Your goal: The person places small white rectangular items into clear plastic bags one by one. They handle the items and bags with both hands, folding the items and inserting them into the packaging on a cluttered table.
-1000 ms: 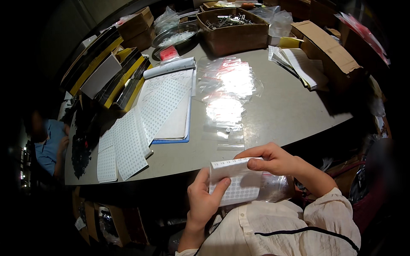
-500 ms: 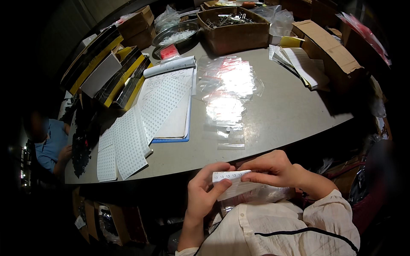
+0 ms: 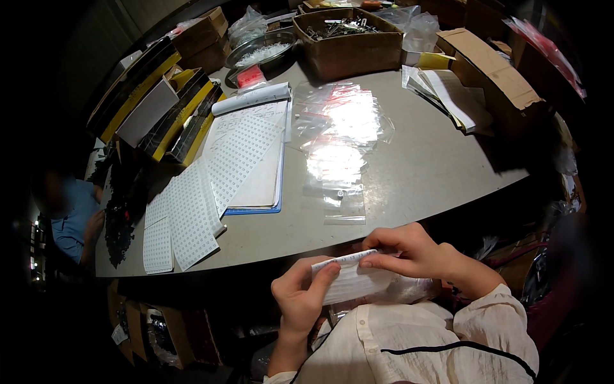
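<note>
Close to my body, below the table's front edge, I hold a white sticker sheet (image 3: 352,281) with small printed marks along its folded top edge. My left hand (image 3: 300,291) grips its left end, thumb on the near side. At the right end, the fingers of my right hand (image 3: 406,251) pinch the top edge. Under the sheet, clear plastic (image 3: 412,287) shows near my lap. Beyond my hands, clear zip bags (image 3: 339,166) lie overlapped on the table; the nearest one carries a small round label (image 3: 340,193).
Printed sticker sheets (image 3: 188,214) overlap a blue clipboard (image 3: 256,210) at left. Black-and-yellow boxes (image 3: 173,115) stand behind them. A carton of metal parts (image 3: 348,48) and a bowl of white pieces (image 3: 262,54) sit at the back. A person (image 3: 73,214) is at far left.
The sheet's top edge has tipped, so its printed marks show less and more of its plain side faces me. My left hand has shifted slightly left and down.
</note>
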A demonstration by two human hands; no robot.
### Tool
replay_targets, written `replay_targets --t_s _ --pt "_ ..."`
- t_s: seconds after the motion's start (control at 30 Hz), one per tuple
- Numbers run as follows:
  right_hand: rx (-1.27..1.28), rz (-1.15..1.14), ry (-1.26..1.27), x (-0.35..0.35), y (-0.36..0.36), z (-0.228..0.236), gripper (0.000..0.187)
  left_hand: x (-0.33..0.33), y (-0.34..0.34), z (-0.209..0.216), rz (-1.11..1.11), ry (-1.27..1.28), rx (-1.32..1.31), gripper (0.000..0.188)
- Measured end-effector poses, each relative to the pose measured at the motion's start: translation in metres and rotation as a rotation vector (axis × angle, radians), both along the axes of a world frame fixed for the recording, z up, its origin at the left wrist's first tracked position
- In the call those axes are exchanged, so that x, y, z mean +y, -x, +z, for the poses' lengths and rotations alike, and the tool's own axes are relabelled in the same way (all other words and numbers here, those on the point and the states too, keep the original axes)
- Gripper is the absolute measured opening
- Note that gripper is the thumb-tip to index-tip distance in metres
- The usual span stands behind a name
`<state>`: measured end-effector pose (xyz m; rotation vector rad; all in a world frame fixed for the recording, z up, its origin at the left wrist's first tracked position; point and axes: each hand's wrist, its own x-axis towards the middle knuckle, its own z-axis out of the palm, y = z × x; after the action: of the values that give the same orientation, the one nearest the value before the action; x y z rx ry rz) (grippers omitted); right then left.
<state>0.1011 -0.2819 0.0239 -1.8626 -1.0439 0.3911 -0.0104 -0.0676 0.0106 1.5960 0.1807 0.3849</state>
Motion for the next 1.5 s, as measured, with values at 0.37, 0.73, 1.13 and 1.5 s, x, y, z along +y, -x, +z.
replay_targets --t_s 0.37,0.73,1.13,1.5 --pt "-0.749 -0.039 -0.057 0.028 0.0 0.009 0.03 0.008 -0.01 -0.003 0.04 -0.419 -0.23 0.013" --pt "-0.397 0.023 0.027 0.028 -0.037 0.025 0.029 0.022 -0.011 -0.018 0.11 -0.08 0.019 0.013" --pt "-0.547 -0.012 0.778 0.039 -0.092 0.051 0.026 0.039 -0.002 -0.01 0.157 0.113 0.029 0.012" --pt "-0.57 0.029 0.683 0.05 -0.07 0.055 0.036 0.044 0.006 -0.012 0.144 0.228 -0.042 0.01"
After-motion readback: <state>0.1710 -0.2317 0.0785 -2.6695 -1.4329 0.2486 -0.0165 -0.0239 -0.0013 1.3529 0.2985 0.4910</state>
